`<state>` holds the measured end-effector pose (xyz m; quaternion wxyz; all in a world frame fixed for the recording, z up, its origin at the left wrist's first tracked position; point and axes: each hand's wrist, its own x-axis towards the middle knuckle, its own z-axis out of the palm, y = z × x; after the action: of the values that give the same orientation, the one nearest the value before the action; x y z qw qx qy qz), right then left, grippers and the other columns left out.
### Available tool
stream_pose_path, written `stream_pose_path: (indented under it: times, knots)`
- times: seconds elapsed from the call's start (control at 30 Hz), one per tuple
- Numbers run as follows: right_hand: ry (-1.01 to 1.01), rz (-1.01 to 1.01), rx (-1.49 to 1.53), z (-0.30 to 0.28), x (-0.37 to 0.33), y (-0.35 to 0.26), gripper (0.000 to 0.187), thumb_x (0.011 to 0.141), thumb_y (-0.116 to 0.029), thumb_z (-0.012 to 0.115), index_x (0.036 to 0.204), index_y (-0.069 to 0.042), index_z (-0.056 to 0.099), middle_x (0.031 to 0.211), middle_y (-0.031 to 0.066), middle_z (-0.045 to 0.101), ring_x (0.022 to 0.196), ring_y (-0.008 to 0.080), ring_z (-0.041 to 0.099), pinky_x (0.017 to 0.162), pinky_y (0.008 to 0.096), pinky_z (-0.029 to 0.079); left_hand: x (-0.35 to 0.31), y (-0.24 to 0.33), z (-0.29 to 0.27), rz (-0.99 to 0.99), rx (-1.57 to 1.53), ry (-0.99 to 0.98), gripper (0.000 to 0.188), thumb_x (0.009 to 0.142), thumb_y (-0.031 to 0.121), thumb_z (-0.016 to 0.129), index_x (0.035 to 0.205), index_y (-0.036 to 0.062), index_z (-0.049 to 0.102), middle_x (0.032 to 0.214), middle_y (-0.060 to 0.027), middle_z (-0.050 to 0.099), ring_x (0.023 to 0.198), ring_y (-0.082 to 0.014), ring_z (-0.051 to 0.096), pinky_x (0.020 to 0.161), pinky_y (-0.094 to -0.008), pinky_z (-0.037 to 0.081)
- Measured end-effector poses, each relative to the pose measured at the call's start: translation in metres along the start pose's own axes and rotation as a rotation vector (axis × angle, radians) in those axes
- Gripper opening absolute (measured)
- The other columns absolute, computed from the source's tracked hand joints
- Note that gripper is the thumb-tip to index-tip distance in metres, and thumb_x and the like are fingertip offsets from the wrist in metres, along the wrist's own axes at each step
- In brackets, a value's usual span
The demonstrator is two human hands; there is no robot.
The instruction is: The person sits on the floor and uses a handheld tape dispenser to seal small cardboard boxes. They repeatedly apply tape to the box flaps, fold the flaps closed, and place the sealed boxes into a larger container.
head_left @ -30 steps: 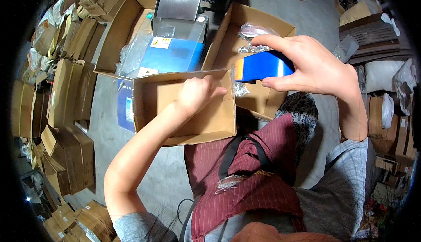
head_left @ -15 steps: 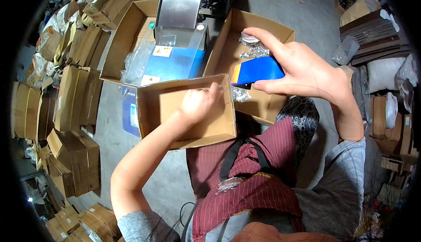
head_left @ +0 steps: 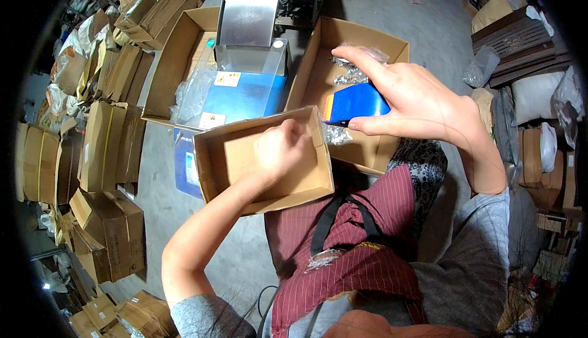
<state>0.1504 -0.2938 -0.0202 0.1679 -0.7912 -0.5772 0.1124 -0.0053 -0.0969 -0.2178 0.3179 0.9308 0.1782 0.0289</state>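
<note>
My left hand [head_left: 282, 154] is curled closed over the inside of a shallow cardboard box [head_left: 236, 196], which tilts above my lap. Whatever its fingers hold, if anything, is too small or hidden to name. My right hand [head_left: 416, 102] is around a blue block-like thing with an orange edge [head_left: 358, 104]. The thumb lies along its lower side, the index finger stretches past its top, and the other fingers are hidden behind it. Below that hand a larger open carton [head_left: 306, 62] contains clear bags of small shiny metal parts [head_left: 350, 75].
A blue machine [head_left: 245, 96] with a clear cover and a steel hopper [head_left: 248, 22] stands ahead. Behind it sits another open carton [head_left: 165, 71] with clear plastic bags [head_left: 196, 93]. Stacked cartons [head_left: 104, 148] line the left; white sacks [head_left: 539, 102] and dark slats lie right.
My left hand has shifted slightly right and down, and the shallow box has tilted and moved with it. My right hand and the blue thing have moved slightly left and down.
</note>
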Motion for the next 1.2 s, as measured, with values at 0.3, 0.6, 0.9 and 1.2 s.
stream_pose_path:
  times: [0.3, 0.6, 0.9, 1.2]
  knots:
    - [0.081, -0.071, -0.037, 0.007, 0.001, 0.005, 0.08, 0.078, -0.037, 0.071, 0.139, 0.005, 0.041, 0.082, 0.0295, 0.066, 0.081, 0.0459, 0.067, 0.072, 0.0506, 0.053, 0.01, 0.019, -0.005, -0.205, -0.097, -0.039, 0.025, 0.084, 0.034, 0.068, 0.092, 0.0118, 0.075, 0.09, -0.0134, 0.074, 0.088, -0.0312, 0.072, 0.079, -0.044, 0.054]
    - [-0.031, 0.047, -0.04, 0.005, 0.0, 0.007, 0.084, 0.081, -0.04, 0.073, 0.148, -0.007, 0.035, 0.097, 0.0287, 0.068, 0.087, 0.0464, 0.068, 0.077, 0.0495, 0.054, 0.014, 0.024, 0.015, -0.079, 0.021, 0.031, 0.016, 0.087, 0.026, 0.066, 0.089, 0.0112, 0.072, 0.087, -0.0139, 0.073, 0.087, -0.0346, 0.07, 0.078, -0.0469, 0.054]
    - [0.087, -0.001, -0.02, 0.013, -0.004, 0.017, 0.07, 0.077, -0.031, 0.073, 0.132, 0.003, 0.046, 0.078, 0.0268, 0.068, 0.075, 0.0445, 0.068, 0.069, 0.0509, 0.054, 0.017, 0.031, 0.025, -0.04, -0.1, 0.21, 0.018, 0.087, 0.025, 0.064, 0.09, 0.009, 0.071, 0.085, -0.0161, 0.072, 0.081, -0.0355, 0.069, 0.075, -0.0469, 0.053]
    - [0.041, 0.118, 0.034, 0.011, -0.001, 0.013, 0.081, 0.082, -0.038, 0.073, 0.147, -0.007, 0.036, 0.097, 0.0275, 0.069, 0.087, 0.0436, 0.07, 0.074, 0.0479, 0.056, 0.034, 0.047, 0.026, -0.169, -0.345, 0.464, 0.021, 0.089, 0.019, 0.074, 0.101, 0.0028, 0.072, 0.076, -0.0012, 0.069, 0.067, -0.0072, 0.059, 0.066, -0.0247, 0.05]
